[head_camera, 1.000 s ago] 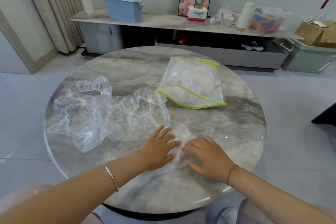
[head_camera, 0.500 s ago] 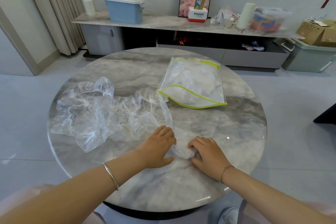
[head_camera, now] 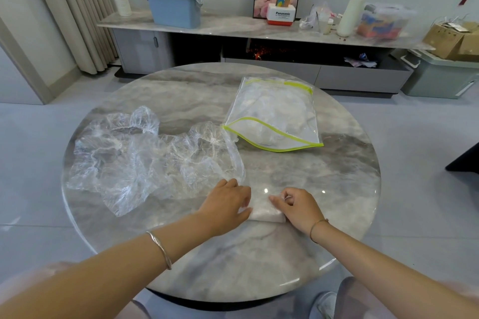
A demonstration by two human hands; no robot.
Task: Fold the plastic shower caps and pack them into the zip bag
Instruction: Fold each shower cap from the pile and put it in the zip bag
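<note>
Both hands sit close together at the near middle of the table (head_camera: 259, 267), clamped on one thing: the folded cap (head_camera: 264, 211). The left hand (head_camera: 228, 202) has its fingers bent down over the left end, thumb tucked beneath. The right hand (head_camera: 298, 206) pinches the right end with curled fingers. The folded cap lies flat on the marble between them as a small pale slab.

The loose caps (head_camera: 145, 155) are spread in a crumpled clear heap across the left half of the table, and their right edge trails down to just beside the left hand. The bag (head_camera: 274, 116) lies on the far right part of the table, well apart from the hands. Its yellow-green mouth gapes toward the person and pale crumpled plastic shows inside.

Each wrist carries a thin bangle. Behind the table runs a low console (head_camera: 233, 28) with a blue bin (head_camera: 173, 5) on top.
</note>
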